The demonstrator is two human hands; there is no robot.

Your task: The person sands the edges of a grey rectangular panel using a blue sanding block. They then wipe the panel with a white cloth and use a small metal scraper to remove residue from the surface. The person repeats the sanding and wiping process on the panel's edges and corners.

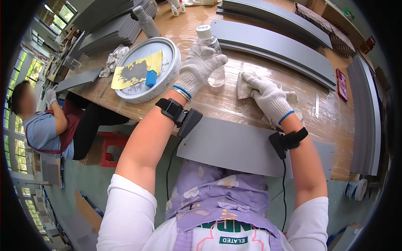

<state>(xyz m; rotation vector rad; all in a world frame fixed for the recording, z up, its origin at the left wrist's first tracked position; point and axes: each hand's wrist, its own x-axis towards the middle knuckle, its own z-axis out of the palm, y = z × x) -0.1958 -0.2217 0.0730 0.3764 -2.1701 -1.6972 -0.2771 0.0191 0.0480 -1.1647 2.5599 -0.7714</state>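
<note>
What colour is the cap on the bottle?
White. The cap tops the clear bottle in the left hand, head view.

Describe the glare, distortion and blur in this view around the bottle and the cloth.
Head view: daylight glare streaks the varnished table just beside the cloth under the right hand; the clear bottle in the left hand is sharp; fisheye bends the grey panels toward the rim; corners go black; a co-worker's face at left is blurred.

Bottle point(211, 58) middle hidden by left glove; cloth point(247, 90) mostly under right (edges show)
</note>
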